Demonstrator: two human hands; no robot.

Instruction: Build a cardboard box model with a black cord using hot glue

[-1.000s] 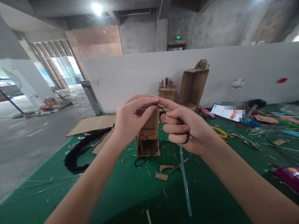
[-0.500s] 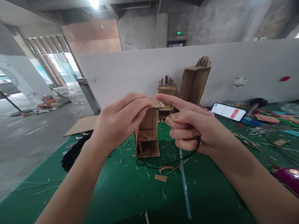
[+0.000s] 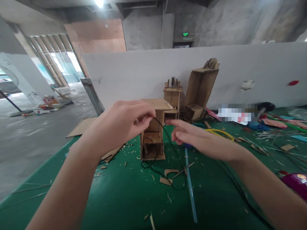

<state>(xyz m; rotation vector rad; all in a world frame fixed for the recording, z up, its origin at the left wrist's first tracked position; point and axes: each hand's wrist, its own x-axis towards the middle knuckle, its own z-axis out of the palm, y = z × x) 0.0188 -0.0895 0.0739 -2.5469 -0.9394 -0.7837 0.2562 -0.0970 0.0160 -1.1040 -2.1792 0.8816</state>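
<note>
Where L hand (image 3: 121, 120) pinches it, blk cord (image 3: 159, 122) slants dn-right.

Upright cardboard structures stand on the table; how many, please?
3: the nearest structure, partly behind the left hand; the middle structure, farther back; the tall structure, right of that. Others may be hidden.

Pale shavings (image 3: 169, 198) and cardboard scraps (image 3: 166, 181) are strewn over a green table (image 3: 120, 198), where a slack black cord (image 3: 157, 172) and a bluish strip (image 3: 190, 190) are also laid. Cardboard structures (image 3: 153, 138) are stood at the middle and far side, and a purple object (image 3: 295, 183) is set at the right.
</note>
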